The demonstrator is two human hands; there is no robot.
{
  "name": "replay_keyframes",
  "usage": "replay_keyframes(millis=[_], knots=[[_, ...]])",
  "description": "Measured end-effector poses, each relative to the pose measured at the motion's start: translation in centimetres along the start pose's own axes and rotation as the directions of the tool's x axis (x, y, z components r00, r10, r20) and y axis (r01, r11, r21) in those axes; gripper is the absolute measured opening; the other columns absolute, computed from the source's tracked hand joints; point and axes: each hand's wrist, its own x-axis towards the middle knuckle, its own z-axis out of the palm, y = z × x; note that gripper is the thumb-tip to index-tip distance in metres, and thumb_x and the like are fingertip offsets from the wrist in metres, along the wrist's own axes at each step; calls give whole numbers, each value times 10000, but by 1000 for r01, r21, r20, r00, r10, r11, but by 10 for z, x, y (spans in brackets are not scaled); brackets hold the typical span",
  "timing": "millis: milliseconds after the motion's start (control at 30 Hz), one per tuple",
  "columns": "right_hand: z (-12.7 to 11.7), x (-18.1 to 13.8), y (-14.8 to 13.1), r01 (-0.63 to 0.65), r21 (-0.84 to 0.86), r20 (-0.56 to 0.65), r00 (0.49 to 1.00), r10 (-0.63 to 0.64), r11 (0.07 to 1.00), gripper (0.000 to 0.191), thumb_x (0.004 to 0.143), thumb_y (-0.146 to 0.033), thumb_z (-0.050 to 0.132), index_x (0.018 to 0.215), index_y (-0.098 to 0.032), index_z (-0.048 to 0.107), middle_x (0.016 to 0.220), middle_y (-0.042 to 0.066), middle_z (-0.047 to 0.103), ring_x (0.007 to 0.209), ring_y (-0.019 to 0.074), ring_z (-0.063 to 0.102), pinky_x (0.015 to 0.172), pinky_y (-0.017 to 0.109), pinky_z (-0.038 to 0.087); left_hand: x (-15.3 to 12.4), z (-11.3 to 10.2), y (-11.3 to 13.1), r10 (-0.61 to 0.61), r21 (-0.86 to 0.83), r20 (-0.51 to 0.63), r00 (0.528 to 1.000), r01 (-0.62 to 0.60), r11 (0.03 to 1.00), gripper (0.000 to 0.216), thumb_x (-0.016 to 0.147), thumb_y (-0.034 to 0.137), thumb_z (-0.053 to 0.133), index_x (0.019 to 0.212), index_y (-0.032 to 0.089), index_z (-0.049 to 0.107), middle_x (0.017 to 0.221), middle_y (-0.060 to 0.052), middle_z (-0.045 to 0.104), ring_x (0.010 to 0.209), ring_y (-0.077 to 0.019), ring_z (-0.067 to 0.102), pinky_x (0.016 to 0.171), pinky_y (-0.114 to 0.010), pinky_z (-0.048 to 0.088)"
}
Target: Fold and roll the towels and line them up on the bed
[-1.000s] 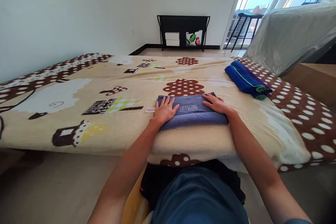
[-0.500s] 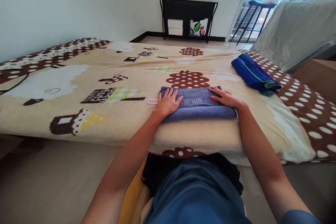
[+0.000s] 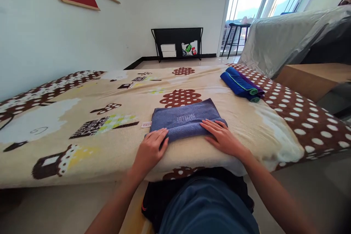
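Observation:
A blue-grey towel (image 3: 186, 113) with "HAPPY LIFE" lettering lies on the bed, its near edge rolled and the far part flat. A small white label sticks out at its left side. My left hand (image 3: 152, 148) has its fingers curled over the left end of the rolled edge, with the thumb on the near side. On the right end of the roll rests my right hand (image 3: 223, 139), fingers stretched out along the top and the thumb lower down. The left fingertips are partly hidden.
The bed carries a cream patterned blanket (image 3: 109, 157). Blue and purple rolled towels (image 3: 241, 84) lie at the right. Beyond stand a black rack (image 3: 177, 36), a stool (image 3: 236, 34), a plastic-covered piece of furniture (image 3: 285, 36) and a cardboard box (image 3: 309, 76).
Both hands have come off the flat part and moved back to the near rolled edge. The towel's right far corner now sits higher. The view has tilted up and turned right.

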Motion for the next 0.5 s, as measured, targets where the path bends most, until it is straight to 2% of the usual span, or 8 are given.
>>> replay_keyframes(millis=[67, 167, 267, 400, 500], knots=[[5, -11, 8, -26, 25, -40, 999, 27, 999, 502, 981, -230, 470, 1483, -246, 466, 1478, 58, 532, 1382, 211, 482, 1157, 449, 350, -22, 1, -16, -15, 6, -15, 1000, 15, 1000, 418, 968, 310, 505, 1367, 193, 543, 1360, -110, 639, 1266, -252, 588, 1086, -447, 434], [7, -14, 27, -64, 29, -68, 996, 66, 998, 500, 905, -148, 507, 1394, -241, 562, 1398, 44, 606, 1306, 211, 548, 1135, 444, 367, -35, -1, -32, -2, 38, 25, 1000, 1, 999, 479, 929, 262, 516, 1404, 208, 486, 1398, -95, 612, 1325, -262, 536, 1136, -489, 340], [7, -11, 41, -103, 17, -103, 989, 104, 995, 511, 834, -127, 541, 1330, -230, 603, 1348, 51, 639, 1257, 227, 578, 1105, 458, 376, -30, -4, -32, -33, 102, 58, 998, 27, 994, 461, 877, 185, 492, 1334, 213, 542, 1395, -95, 607, 1346, -290, 502, 1133, -529, 275], [6, -8, 47, -118, -18, -149, 982, 114, 993, 430, 815, -147, 562, 1231, -212, 646, 1237, 63, 694, 1165, 243, 619, 1054, 450, 391, -18, -7, -25, -117, 180, 29, 993, 110, 978, 396, 837, 166, 511, 1210, 210, 636, 1309, -122, 629, 1257, -317, 536, 1056, -506, 315], [1, -6, 43, -95, -43, -169, 982, 87, 995, 365, 827, -153, 548, 1175, -179, 655, 1127, 80, 718, 1066, 243, 637, 1018, 432, 398, -10, -13, -25, -128, 157, 31, 991, 122, 980, 328, 852, 176, 500, 1146, 215, 642, 1184, -105, 679, 1159, -299, 582, 1020, -491, 315]])
